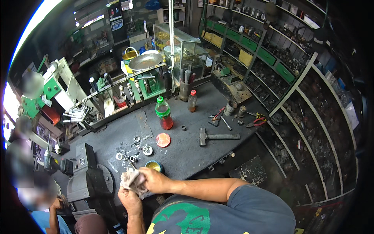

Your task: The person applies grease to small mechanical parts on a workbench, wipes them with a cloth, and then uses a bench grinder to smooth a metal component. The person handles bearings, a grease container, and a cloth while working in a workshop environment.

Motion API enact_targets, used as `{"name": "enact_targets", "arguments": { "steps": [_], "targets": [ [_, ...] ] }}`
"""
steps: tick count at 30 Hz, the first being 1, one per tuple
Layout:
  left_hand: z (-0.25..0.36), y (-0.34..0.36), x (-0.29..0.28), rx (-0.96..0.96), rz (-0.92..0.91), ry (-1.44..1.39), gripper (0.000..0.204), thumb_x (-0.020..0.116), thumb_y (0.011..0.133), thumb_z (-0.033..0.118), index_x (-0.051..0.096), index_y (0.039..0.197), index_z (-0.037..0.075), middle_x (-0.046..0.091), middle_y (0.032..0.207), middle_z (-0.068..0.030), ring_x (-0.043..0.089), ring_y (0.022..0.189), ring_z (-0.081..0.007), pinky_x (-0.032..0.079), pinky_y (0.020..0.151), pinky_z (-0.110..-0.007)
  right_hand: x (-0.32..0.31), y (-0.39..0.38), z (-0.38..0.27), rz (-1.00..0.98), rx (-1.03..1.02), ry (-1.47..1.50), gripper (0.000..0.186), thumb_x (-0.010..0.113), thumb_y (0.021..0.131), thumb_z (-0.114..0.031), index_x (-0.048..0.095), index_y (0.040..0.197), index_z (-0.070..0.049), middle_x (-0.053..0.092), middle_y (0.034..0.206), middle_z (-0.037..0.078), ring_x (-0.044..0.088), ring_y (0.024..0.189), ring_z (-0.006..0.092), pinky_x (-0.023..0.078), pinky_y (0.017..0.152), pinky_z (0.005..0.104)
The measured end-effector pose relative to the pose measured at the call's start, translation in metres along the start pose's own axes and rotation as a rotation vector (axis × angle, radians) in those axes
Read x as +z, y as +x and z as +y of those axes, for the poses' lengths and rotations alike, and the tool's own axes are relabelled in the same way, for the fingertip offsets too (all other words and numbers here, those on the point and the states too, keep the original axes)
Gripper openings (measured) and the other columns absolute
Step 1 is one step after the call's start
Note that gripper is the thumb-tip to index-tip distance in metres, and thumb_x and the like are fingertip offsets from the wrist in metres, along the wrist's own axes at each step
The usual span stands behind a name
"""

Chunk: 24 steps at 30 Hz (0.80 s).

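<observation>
Left hand [130, 201], right hand [156, 180] pinching rag [134, 181], view's seven o'clock. Open tin [162, 167] at rag's two o'clock: wrist bump could tip it. Trailing rag could scatter metal rings [119, 156], eleven o'clock.

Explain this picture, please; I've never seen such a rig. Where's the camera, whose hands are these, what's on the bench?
No robot here: a person works with two bare hands. The single picture comes from a wide fisheye camera on that person's head, looking down, so straight edges look bent. The left hand and right hand grip a crumpled cloth; whether it wraps anything, I cannot tell. On the dark workbench are a hammer, a green-capped bottle, a red-capped bottle, a flat red disc and small metal parts. The hand at lower left is another person's.
</observation>
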<state>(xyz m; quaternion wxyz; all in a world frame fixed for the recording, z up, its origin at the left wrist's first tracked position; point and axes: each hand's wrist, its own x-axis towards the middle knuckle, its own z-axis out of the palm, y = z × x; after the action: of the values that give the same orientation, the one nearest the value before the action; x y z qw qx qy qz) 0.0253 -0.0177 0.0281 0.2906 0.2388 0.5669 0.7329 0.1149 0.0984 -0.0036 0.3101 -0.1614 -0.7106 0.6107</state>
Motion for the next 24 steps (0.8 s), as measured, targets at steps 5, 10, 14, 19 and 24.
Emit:
{"name": "enact_targets", "arguments": {
  "steps": [5,10,14,19,24],
  "targets": [
    [-0.008,0.011,0.007,-0.009,-0.006,0.000,0.019,0.068,0.099,0.005,0.074,0.115,-0.005,0.077,0.109,-0.0081,0.073,0.096,-0.0153,0.059,0.087,-0.031,-0.010,-0.007,0.006,-0.040,-0.031,0.069,0.035,0.077,0.085,-0.003,0.073,0.120,-0.003,0.074,0.101,0.016,0.073,0.098,0.0360,0.057,0.090,0.0442],
    [-0.035,0.009,-0.003,-0.135,-0.093,-0.016,0.019,0.063,0.104,0.005,0.073,0.119,-0.004,0.075,0.114,-0.0073,0.070,0.099,-0.0130,0.056,0.081,-0.028,-0.027,0.002,-0.015,0.041,0.203,0.025,0.028,0.069,0.091,-0.003,0.073,0.118,0.000,0.079,0.100,0.015,0.076,0.097,0.0315,0.059,0.089,0.0432],
    [-0.027,0.022,-0.001,-0.063,-0.038,-0.033,0.023,0.066,0.108,0.014,0.073,0.123,-0.003,0.077,0.112,-0.0074,0.071,0.097,-0.0129,0.058,0.087,-0.030,-0.027,-0.008,-0.027,-0.084,0.045,-0.003,0.031,0.068,0.094,0.001,0.071,0.125,-0.001,0.076,0.112,0.015,0.074,0.106,0.0271,0.058,0.094,0.0403],
    [-0.031,0.013,-0.002,-0.089,-0.008,-0.064,0.027,0.065,0.111,0.018,0.071,0.126,-0.003,0.075,0.108,-0.0055,0.067,0.091,-0.0111,0.056,0.082,-0.028,-0.024,0.002,0.021,0.021,0.265,-0.070,0.021,0.060,0.098,-0.003,0.080,0.102,-0.005,0.079,0.095,0.010,0.076,0.090,0.0211,0.059,0.081,0.0351],
    [0.006,0.021,0.009,0.046,0.002,0.078,0.028,0.064,0.111,0.018,0.071,0.127,-0.003,0.075,0.108,-0.0031,0.067,0.093,-0.0112,0.055,0.083,-0.028,-0.039,0.006,0.023,-0.051,0.508,0.883,0.038,0.054,0.107,-0.013,0.061,0.143,-0.002,0.072,0.130,0.010,0.071,0.115,0.0215,0.059,0.097,0.0382]
  ]
}}
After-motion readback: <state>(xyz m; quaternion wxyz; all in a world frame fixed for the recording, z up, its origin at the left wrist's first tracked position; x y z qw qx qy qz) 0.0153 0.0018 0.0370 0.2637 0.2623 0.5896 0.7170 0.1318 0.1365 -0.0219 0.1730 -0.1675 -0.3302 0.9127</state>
